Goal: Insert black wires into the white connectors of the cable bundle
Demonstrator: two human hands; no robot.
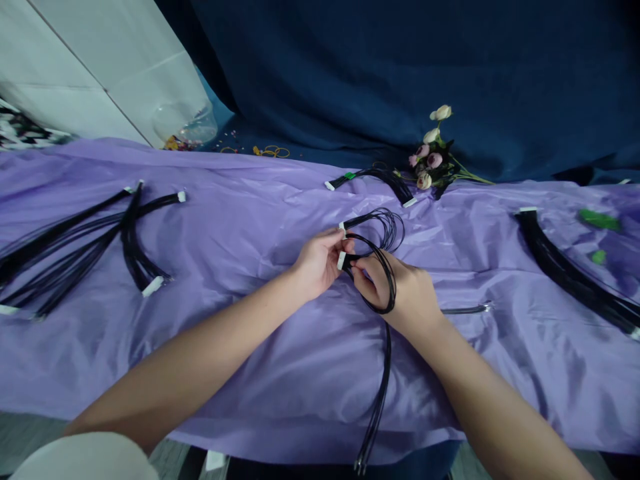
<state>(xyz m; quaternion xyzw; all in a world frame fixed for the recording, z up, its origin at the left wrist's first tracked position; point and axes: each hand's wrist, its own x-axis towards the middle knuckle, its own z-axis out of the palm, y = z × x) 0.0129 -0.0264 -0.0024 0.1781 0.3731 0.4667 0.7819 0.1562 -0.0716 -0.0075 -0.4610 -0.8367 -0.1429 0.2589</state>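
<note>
My left hand is closed at the middle of the table, its fingertips on a white connector from which thin black wires loop out to the right. Beside it, my right hand pinches black wires just behind a second white connector. A loop of black wire passes over the back of the right hand. Below the hands, a strand of black wires hangs down past the table's front edge, with bare metal ends. Whether both connectors belong to one harness, I cannot tell.
Black wire bundles with white connectors lie at the left. A thick bundle lies right, a short one behind the hands. Artificial flowers and rubber bands are along the back. Purple cloth covers the table.
</note>
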